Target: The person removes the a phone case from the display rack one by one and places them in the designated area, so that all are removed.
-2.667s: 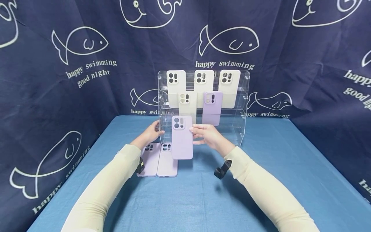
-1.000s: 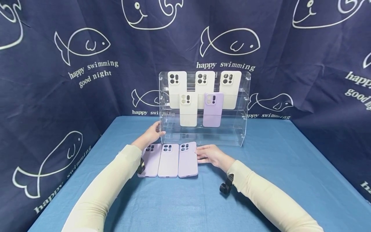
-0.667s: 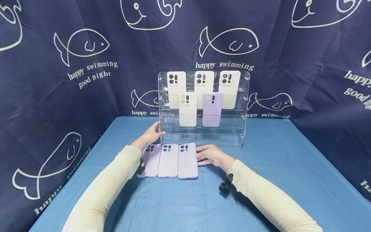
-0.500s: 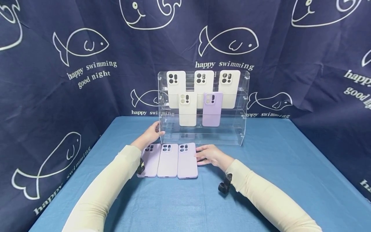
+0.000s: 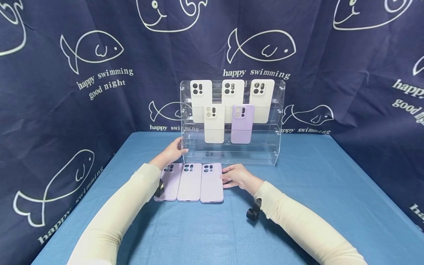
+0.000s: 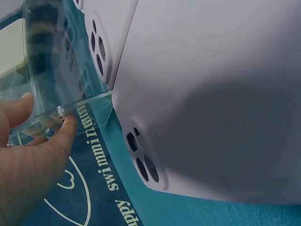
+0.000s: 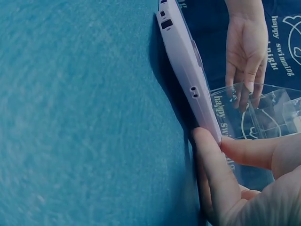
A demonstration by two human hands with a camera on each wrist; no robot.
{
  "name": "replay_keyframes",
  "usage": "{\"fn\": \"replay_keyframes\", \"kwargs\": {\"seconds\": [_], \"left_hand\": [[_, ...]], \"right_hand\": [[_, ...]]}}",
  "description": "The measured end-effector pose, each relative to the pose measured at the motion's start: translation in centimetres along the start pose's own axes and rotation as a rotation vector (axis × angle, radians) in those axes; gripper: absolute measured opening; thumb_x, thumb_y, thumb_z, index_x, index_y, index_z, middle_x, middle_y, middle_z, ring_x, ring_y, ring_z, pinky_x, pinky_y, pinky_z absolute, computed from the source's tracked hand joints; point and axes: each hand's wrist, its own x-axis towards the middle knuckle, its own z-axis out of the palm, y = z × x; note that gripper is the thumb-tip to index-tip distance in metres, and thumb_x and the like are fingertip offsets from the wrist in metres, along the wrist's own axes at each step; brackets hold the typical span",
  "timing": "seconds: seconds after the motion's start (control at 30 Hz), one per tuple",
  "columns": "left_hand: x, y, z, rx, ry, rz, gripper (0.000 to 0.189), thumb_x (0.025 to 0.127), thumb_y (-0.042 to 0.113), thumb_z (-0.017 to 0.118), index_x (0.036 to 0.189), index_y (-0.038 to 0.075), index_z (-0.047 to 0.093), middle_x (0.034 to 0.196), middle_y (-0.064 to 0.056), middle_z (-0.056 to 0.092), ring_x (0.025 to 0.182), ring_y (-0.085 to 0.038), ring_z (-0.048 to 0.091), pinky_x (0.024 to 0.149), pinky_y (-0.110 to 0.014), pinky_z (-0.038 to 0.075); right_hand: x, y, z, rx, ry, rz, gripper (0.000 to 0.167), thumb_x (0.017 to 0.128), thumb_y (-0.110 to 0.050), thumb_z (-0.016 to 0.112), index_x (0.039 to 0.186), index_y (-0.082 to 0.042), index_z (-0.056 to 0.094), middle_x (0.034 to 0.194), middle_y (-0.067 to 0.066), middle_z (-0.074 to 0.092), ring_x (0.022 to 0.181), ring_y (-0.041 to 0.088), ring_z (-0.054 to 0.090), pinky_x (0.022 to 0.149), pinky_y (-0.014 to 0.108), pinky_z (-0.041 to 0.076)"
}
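Observation:
My left hand grips the left side panel of a clear acrylic display stand, thumb on one face and fingers on the other. Three light purple phone cases lie flat in a row in front of it: a left case, a middle case and a right case, camera cutouts toward the stand. My right hand touches the long right edge of the right case. In the right wrist view, extended fingertips press at that case's edge, low over the cloth.
Three white phone cases, among them a left one, stand on the stand's top tier. Below them are another white case and a purple case. A blue cloth covers the table; a dark fish-print curtain hangs behind.
The right hand has lowered the purple case from upright before the stand onto the table. It has then pushed it left and straight against the row, which shifts slightly left. Left hand stays put.

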Motion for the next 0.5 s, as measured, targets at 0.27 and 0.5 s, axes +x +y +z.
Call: {"fn": "replay_keyframes", "kwargs": {"seconds": [0.27,0.5], "left_hand": [[-0.06,-0.12,0.04,0.002,0.003,0.016,0.071,0.099,0.013,0.053,0.156,0.007,0.011,0.158,-0.021,0.024,0.143,-0.036,0.031,0.119,-0.047,0.029],[-0.25,-0.04,0.07,-0.001,0.003,0.027,0.071,0.1,0.013,0.052,0.156,0.007,0.01,0.158,-0.021,0.022,0.143,-0.036,0.031,0.119,-0.047,0.028]], "right_hand": [[0.04,-0.07,0.35,-0.025,0.026,0.015,0.039,0.088,0.006,0.063,0.125,0.009,0.054,0.084,0.012,0.059,0.072,0.02,0.06,0.075,0.039,0.062],[0.27,0.06,0.43,-0.035,0.039,0.004,0.038,0.087,0.006,0.065,0.123,0.01,0.055,0.081,0.011,0.06,0.068,0.019,0.06,0.075,0.038,0.062]]}}
